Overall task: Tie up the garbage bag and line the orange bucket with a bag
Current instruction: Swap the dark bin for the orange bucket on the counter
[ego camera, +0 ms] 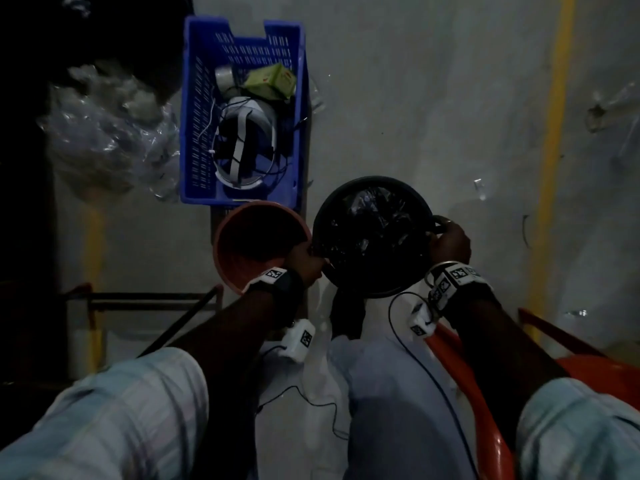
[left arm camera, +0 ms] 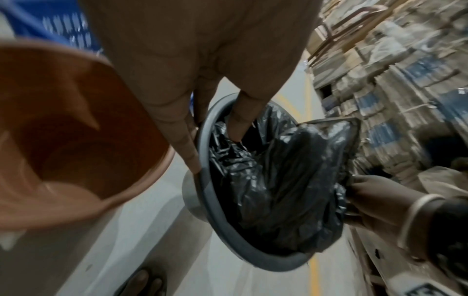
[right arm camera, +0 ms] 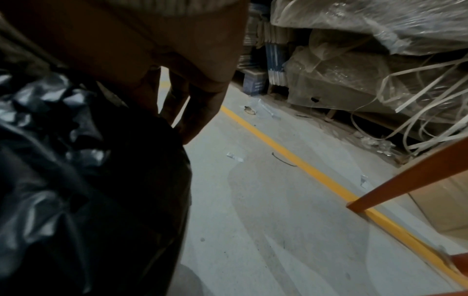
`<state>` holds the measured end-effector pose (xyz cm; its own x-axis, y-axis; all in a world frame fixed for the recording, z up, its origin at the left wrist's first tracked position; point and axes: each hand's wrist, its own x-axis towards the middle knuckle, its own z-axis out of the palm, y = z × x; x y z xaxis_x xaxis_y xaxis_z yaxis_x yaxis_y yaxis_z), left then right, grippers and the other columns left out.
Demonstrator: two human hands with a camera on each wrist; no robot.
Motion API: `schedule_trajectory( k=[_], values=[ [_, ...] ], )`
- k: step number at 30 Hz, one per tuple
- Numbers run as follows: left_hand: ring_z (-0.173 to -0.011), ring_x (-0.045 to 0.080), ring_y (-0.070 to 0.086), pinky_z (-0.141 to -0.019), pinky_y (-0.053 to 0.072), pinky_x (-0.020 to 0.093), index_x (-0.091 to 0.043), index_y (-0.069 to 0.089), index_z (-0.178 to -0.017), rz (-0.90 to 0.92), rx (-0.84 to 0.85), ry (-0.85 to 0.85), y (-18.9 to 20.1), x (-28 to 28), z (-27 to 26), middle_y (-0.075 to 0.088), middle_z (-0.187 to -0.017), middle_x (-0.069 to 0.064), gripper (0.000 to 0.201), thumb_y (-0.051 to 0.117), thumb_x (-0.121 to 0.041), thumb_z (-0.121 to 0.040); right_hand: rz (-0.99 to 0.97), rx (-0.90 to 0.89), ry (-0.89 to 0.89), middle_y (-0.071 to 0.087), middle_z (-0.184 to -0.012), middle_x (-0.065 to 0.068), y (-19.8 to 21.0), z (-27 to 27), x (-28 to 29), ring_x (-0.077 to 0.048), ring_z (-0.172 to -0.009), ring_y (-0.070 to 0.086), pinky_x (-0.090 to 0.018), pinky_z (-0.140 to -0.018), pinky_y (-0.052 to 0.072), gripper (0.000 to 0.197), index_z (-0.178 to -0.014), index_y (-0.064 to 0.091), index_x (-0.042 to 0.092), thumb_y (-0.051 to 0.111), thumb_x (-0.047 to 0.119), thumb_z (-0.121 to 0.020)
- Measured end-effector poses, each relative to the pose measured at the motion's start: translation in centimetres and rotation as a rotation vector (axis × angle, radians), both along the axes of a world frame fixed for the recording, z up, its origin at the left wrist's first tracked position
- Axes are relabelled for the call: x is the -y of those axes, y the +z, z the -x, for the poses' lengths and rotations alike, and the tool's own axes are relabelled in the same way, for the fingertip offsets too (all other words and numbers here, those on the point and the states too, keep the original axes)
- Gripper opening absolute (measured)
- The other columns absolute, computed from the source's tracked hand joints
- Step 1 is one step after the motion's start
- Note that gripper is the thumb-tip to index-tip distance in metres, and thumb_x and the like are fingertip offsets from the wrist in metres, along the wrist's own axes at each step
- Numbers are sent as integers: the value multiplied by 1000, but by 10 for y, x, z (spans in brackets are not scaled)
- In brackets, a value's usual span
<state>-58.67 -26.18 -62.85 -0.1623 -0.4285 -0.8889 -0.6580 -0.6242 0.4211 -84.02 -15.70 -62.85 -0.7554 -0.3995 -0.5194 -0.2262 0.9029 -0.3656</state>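
Observation:
The empty orange bucket stands on the floor, left of a grey bin. A crumpled black garbage bag sits in the bin. My left hand is at the bin's left rim and pinches it, one digit inside on the bag and the fingers outside. At the right rim my right hand grips the bag's edge with curled fingers.
A blue crate with a headset and small boxes stands behind the bucket. Clear plastic wrap is heaped at the left. A yellow floor line runs on the right. I sit on an orange chair. Stacked cardboard fills the shelves.

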Motion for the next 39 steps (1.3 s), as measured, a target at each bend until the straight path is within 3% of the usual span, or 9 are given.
schedule_trajectory(
  k=[3,8,20,27,29,31,33,36,39],
  values=[
    [-84,27,60,-75,48,43,-16,65,-96,-33,-23,11,-31,-7,-3,66,-104,32,33,64,-20,-63,-15,10,32,72,-114,-10,-28,-3,3,-32,-107,66,-37,-91,50,39,-117,67,24,59,9,-82],
    [-114,39,63,-97,51,53,-14,63,-116,-49,-14,3,-73,-16,-10,68,-117,22,62,70,-25,-56,-43,8,73,71,-116,-9,-64,-8,4,-32,-109,65,-39,-92,51,40,-119,66,25,59,11,-82],
    [-114,32,62,-97,53,49,-21,52,-127,95,33,-29,-128,-25,-12,63,-123,15,74,69,-35,-56,-75,10,64,68,-120,-14,-105,-6,12,-36,-113,61,-40,-95,47,39,-122,64,21,54,9,-87],
    [-110,38,61,-99,50,52,-5,31,-146,28,-36,25,-93,-38,-16,61,-118,24,76,61,-4,-76,-149,-48,142,65,-121,-17,-105,1,16,-40,-112,60,-43,-92,47,39,-122,64,23,50,9,-88],
    [-103,38,63,-88,57,46,-9,46,-135,-79,-19,86,-87,-35,-31,65,-115,18,53,56,-5,-83,-158,-21,183,67,-121,-18,-104,2,17,-40,-113,60,-43,-94,47,41,-125,63,20,52,8,-87],
    [-72,27,60,-57,56,24,-14,58,-90,-108,-29,203,-73,-28,-52,67,-69,3,9,49,-12,-93,-157,9,164,66,-123,-19,-97,5,16,-38,-117,59,-40,-97,46,41,-129,60,13,57,9,-88],
    [-54,17,56,-46,50,16,-23,55,-64,-91,66,199,-70,-24,-87,58,-51,-7,35,49,-9,-96,-101,-40,85,64,-125,-22,-83,5,24,-36,-118,59,-38,-99,44,39,-128,59,8,58,8,-89],
    [-76,29,70,-81,60,43,-20,67,-74,-22,155,364,-48,-13,-135,73,-82,13,10,58,-20,-79,81,-184,87,63,-117,-21,-56,-12,58,-36,-109,62,-39,-94,46,29,-114,66,7,54,7,-88],
    [-102,32,68,-92,55,43,-10,64,-115,4,295,466,-62,-5,-186,69,-114,14,35,62,-17,-80,223,-106,291,66,-112,-15,-32,-49,98,-33,-105,63,-34,-94,47,31,-109,69,16,53,23,-84]
  ],
)
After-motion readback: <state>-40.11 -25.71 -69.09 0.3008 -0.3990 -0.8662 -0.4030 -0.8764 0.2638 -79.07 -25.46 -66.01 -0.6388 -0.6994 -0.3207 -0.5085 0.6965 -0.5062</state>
